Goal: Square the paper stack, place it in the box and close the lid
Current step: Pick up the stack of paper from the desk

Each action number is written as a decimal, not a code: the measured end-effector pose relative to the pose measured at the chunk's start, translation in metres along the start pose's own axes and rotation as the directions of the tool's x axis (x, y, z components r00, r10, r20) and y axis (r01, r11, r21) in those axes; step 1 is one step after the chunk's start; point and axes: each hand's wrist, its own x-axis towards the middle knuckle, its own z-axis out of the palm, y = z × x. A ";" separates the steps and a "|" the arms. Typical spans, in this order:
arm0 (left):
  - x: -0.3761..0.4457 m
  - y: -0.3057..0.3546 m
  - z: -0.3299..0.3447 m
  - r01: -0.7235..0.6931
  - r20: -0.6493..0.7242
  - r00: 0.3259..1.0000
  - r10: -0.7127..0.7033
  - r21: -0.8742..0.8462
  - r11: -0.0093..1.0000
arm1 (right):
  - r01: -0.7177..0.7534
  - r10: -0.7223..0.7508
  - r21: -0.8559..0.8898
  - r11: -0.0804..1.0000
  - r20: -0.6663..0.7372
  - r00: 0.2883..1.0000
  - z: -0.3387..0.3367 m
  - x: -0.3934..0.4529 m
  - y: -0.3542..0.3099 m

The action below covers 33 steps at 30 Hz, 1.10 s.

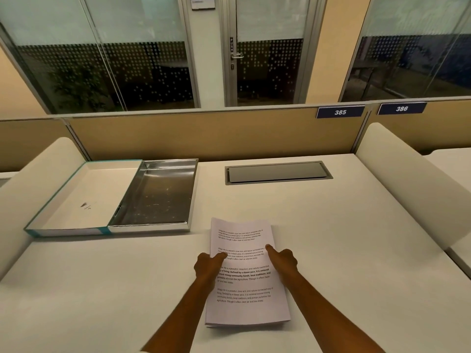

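A stack of printed white paper (246, 289) lies on the desk in front of me, its far end slightly curled and its lower sheets a little offset. My left hand (207, 266) grips the stack's left edge, thumb on top. My right hand (283, 258) holds the right edge, thumb laid over the top sheet. The box lies open at the far left: a silver-lined tray (155, 197) and, hinged to its left, a white lid (84, 200) with a teal rim. Both halves hold nothing.
A grey cable hatch (277, 172) is set into the desk behind the paper. Cream side dividers (407, 174) flank the desk left and right, and a tan partition (204, 133) closes the back. Glass walls and a door stand beyond.
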 end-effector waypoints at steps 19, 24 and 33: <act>0.005 -0.009 -0.018 0.048 -0.040 0.998 -0.053 -0.116 0.992 | 0.076 -0.079 0.080 0.994 0.027 0.997 -0.002 0.000 0.010; -0.003 -0.009 -0.021 0.034 -0.022 0.999 -0.038 -0.154 0.987 | 0.109 -0.110 0.081 0.991 0.013 0.994 -0.004 -0.008 0.007; -0.029 0.019 -0.031 -0.297 -0.100 0.955 0.280 -0.289 0.910 | 0.397 -0.384 0.214 0.893 -0.100 0.918 -0.018 -0.035 -0.025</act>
